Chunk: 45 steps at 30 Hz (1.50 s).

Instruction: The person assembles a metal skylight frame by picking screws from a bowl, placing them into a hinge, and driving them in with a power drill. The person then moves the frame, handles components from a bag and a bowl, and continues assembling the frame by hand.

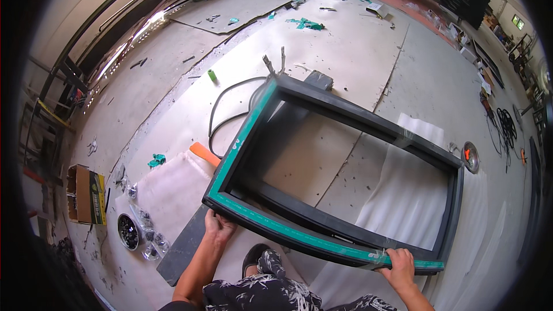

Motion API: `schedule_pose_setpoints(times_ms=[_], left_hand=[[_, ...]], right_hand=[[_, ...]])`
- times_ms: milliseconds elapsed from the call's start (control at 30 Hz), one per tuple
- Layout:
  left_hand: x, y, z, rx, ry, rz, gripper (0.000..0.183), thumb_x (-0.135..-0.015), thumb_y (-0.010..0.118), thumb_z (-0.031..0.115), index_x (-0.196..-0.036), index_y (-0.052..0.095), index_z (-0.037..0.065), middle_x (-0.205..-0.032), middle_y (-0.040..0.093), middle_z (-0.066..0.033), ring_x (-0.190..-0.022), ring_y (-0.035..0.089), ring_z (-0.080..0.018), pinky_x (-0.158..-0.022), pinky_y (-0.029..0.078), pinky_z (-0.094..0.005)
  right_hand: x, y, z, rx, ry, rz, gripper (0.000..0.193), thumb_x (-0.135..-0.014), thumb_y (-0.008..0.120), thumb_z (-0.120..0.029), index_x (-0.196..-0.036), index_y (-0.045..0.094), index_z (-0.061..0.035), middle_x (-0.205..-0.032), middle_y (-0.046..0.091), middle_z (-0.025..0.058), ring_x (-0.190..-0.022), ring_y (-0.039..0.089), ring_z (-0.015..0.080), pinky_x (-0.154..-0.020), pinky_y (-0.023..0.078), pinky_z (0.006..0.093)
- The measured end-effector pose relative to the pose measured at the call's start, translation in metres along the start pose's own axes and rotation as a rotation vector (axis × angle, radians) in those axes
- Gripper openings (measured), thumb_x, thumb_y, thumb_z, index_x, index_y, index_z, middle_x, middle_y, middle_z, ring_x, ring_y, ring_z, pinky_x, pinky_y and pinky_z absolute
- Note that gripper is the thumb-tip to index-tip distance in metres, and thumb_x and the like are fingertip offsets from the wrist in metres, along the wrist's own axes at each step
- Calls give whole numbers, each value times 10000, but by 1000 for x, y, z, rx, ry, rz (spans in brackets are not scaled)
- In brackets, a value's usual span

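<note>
A large dark rectangular window frame (345, 112) with green protective tape along its near and left edges is held tilted above the concrete floor. My left hand (217, 226) grips the frame's near left corner from below. My right hand (398, 266) is closed over the near right end of the taped edge. Through the frame's opening I see white foam sheeting (403, 196) and bare floor.
A black cable (222, 109) loops on the floor beyond the frame's left side. A cardboard box (86, 194), a round black tin of screws (128, 231) and small clear bags lie at left. An orange strip (204, 154) and a round metal lid (471, 156) lie near the frame.
</note>
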State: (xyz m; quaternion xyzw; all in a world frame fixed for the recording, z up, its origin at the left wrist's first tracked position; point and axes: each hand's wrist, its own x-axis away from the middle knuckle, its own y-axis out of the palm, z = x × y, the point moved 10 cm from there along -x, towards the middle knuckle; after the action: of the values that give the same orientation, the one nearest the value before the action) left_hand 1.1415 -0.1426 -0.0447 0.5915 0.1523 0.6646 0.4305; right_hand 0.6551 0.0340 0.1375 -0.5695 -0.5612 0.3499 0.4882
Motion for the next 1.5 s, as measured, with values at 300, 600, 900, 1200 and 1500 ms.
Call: schedule_pose_setpoints(times_ms=[300,600,900,1200,1500], left_hand=[[76,76,45,-1516,-473,102,577,-1003,337,434,-937,626,-61,-817,683,-214,-800,690,-321,-776,566,-404],[-41,466,10,-2381,1955,-456,233,-918,548,197,-1024,630,6,-1256,576,-145,-1250,485,-294,-1052,380,-398],[-158,439,26,-2763,1415,-192,249,-924,509,233,-853,677,64,-904,687,-120,-1193,535,-273,-1066,352,-406],[-139,476,-28,-2563,1702,-644,131,-910,520,108,-886,624,30,-981,647,-115,-1060,589,-276,-931,459,-370],[-125,395,-10,-2385,1458,-362,263,-957,477,221,-870,605,9,-807,632,-208,-810,618,-371,-742,478,-456]], right_hand=[[-7,-7,-9,81,-9,-10,584,-524,848,-263,-1023,609,-76,-920,561,103,-926,524,319,-844,416,418],[-76,33,-147,170,-529,-169,578,-643,748,-518,-995,593,-86,-835,537,49,-823,540,215,-742,469,372],[-96,53,-145,-45,-441,-93,528,-622,764,-536,-878,608,-102,-702,499,66,-588,555,219,-476,471,318],[-103,56,-145,-33,-415,-173,542,-614,778,-515,-915,630,-89,-718,501,67,-605,562,221,-490,478,322],[-105,49,-143,-76,-420,-136,516,-609,776,-511,-864,609,-95,-699,501,59,-602,561,210,-497,483,312]])
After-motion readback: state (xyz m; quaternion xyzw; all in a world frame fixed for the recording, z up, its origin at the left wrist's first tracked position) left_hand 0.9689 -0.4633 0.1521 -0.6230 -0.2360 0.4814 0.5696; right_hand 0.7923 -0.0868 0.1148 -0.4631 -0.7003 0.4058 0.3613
